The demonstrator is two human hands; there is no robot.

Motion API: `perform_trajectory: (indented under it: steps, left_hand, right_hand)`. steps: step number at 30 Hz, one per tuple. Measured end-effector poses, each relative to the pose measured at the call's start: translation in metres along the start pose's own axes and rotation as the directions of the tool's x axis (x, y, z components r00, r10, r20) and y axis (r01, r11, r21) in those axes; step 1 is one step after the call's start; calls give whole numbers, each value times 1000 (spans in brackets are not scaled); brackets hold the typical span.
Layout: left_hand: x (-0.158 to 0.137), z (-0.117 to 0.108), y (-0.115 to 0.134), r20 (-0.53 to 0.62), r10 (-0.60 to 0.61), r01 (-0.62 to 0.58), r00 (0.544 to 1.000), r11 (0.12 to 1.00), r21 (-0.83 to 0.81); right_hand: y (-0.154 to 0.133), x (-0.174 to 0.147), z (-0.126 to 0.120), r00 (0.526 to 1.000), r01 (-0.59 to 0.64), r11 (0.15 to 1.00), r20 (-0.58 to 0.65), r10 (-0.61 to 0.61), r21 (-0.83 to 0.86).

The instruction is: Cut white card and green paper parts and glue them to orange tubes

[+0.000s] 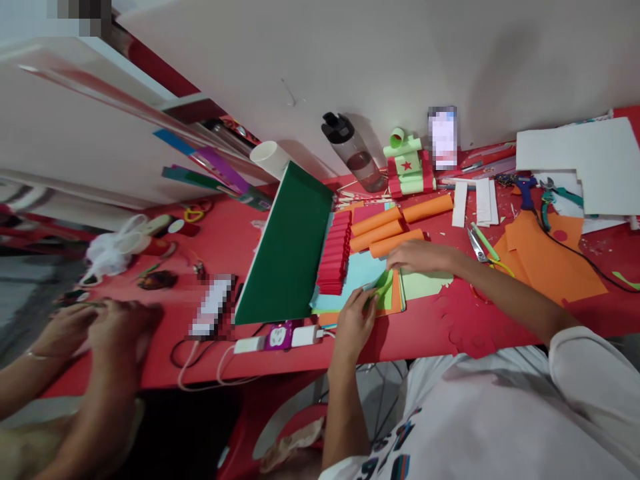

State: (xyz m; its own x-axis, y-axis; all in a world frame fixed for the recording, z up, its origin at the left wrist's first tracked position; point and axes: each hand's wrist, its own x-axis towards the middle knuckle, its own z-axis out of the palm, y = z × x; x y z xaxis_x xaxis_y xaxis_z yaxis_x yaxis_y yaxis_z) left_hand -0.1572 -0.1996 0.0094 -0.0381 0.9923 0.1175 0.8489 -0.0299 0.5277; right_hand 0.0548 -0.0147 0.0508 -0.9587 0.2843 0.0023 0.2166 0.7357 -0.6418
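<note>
My left hand (356, 319) is closed, its fingers pinching the lower left side of a curled light green paper piece (384, 285). At the upper end of that piece, my right hand (417, 256) bends its fingers down onto it with the fingertips together. Beneath both hands lies a stack of coloured paper sheets (367, 272), blue, orange and green. Just beyond are several rolled orange paper tubes (397, 241). Left of these stands a row of red folded paper pieces (334, 257). Pale green paper (425, 285) shows under my right wrist.
An upright green board (287, 247) divides the red table (295, 343). Behind are a water bottle (363, 163), a green-and-red paper model (410, 163) and a phone (443, 137). Scissors (477, 245), a glue gun (525, 192) and pliers (547, 200) lie right. A co-worker's hands (95, 323) are left.
</note>
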Motion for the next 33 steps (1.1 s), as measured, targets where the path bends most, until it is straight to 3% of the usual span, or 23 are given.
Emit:
perform_trajectory:
  steps: [2, 5, 8, 12, 17, 21, 28, 33]
  left_hand:
    - [-2, 1, 6, -33, 68, -68, 997, 998, -8]
    - [0, 7, 21, -50, 184, -184, 982, 983, 1]
    - [10, 19, 40, 5, 284, -284, 959, 959, 22]
    - [27, 36, 59, 134, 351, -355, 927, 935, 8]
    - [41, 37, 66, 246, 222, -231, 943, 973, 7]
    - [45, 32, 69, 299, 179, -174, 937, 984, -44]
    - [45, 31, 73, 244, 203, -178, 948, 977, -120]
    - [41, 30, 68, 211, 75, -8, 975, 953, -302]
  right_hand:
    - [4, -15, -11, 998, -43, 999, -41, 43, -19]
    - [8, -43, -21, 984, -175, 976, 1, 177, -132]
    - [7, -67, -18, 935, -342, 895, -8, 355, -285]
    - [1, -81, -4, 897, -426, 829, -51, 439, -362]
    - [5, -76, 0, 864, -487, 834, -4, 503, -258]
    - [13, -71, -2, 887, -457, 872, -25, 460, -174]
    - [13, -80, -9, 884, -463, 886, -87, 459, -21]
    - [15, -107, -43, 841, -533, 846, -99, 532, 14]
